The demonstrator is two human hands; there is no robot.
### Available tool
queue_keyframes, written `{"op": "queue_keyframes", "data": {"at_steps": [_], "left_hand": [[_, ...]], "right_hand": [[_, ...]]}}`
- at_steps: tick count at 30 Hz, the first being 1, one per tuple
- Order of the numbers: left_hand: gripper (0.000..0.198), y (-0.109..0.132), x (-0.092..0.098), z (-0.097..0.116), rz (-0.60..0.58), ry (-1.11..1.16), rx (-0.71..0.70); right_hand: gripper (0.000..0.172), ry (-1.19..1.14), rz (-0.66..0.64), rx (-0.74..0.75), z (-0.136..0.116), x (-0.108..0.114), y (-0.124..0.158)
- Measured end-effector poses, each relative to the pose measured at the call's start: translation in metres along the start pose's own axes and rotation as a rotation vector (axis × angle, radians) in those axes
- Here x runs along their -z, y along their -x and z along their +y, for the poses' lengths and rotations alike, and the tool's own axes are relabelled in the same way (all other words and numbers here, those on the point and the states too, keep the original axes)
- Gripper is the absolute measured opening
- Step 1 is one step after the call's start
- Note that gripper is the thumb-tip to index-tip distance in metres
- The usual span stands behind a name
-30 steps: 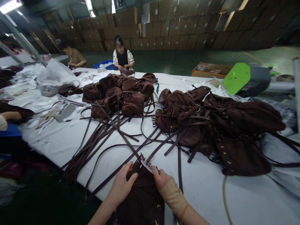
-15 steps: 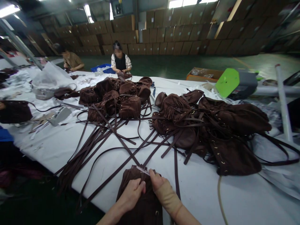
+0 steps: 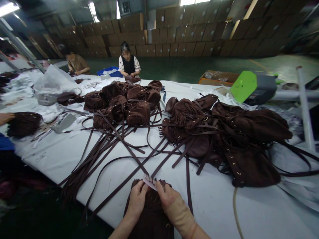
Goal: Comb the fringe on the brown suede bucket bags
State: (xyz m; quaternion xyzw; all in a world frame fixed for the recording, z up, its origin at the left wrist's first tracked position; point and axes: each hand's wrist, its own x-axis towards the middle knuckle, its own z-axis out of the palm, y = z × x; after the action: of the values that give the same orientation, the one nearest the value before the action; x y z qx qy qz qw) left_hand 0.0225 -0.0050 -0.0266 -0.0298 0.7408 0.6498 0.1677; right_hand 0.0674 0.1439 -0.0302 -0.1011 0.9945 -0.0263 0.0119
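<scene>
Directly in front of me lies a dark brown fringed bag (image 3: 152, 219), with metal eyelets near its lower right. Across its far edge is a thin white comb (image 3: 150, 182), its toothed side facing away from me among the fringe. My right hand (image 3: 170, 200) wears a beige wrist covering and pinches the comb's right end. At the left end, my left hand (image 3: 137, 197) is closed with thumb and forefinger together on the comb. Fringe strands hang between the two hands, partly hidden by the fingers.
Brown fringed bags (image 3: 138, 113) are heaped mid-table, with more bags (image 3: 249, 159) to the right. Long straps (image 3: 82, 169) trail over the left edge. A green-and-grey machine (image 3: 249, 88) stands far right. Co-workers (image 3: 129, 64) work across the table, and another person's hand (image 3: 6, 118) is at left.
The comb has turned its toothed side into view, and my left hand has moved up and left to its end. At far left, the other person's bag has swung round to show fringe.
</scene>
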Motion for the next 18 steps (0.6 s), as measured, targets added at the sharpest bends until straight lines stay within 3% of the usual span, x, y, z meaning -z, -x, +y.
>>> {"op": "queue_keyframes", "data": {"at_steps": [3,5,7,9,12,14,16,17,18], "left_hand": [[0.037,0.005,0.002,-0.001,0.092,0.340,0.162],[0.044,0.010,0.008,0.001,0.101,0.535,0.172],[0.045,0.014,0.015,0.005,0.084,0.579,0.162],[0.039,0.015,0.015,0.008,0.037,0.396,0.170],[0.031,0.016,0.006,0.014,-0.012,-0.061,0.084],[0.033,0.019,0.003,0.021,-0.160,-0.293,-0.016],[0.033,0.021,0.010,0.029,-0.380,-0.441,-0.097],[0.034,0.021,0.017,0.032,-0.419,-0.488,-0.126],[0.037,0.020,0.026,0.032,-0.366,-0.527,-0.141]], "right_hand": [[0.049,-0.064,-0.113,-0.036,0.016,-0.008,0.001],[0.052,-0.103,-0.216,-0.164,0.037,-0.016,0.006],[0.051,-0.110,-0.276,-0.309,0.058,-0.022,0.013],[0.048,-0.113,-0.279,-0.371,0.072,-0.024,0.017],[0.040,-0.164,-0.240,-0.377,0.073,-0.022,0.013],[0.034,-0.211,-0.208,-0.377,0.068,-0.021,0.009],[0.030,-0.252,-0.187,-0.409,0.068,-0.023,0.009],[0.029,-0.271,-0.179,-0.427,0.069,-0.026,0.011],[0.030,-0.288,-0.174,-0.439,0.070,-0.029,0.014]]}}
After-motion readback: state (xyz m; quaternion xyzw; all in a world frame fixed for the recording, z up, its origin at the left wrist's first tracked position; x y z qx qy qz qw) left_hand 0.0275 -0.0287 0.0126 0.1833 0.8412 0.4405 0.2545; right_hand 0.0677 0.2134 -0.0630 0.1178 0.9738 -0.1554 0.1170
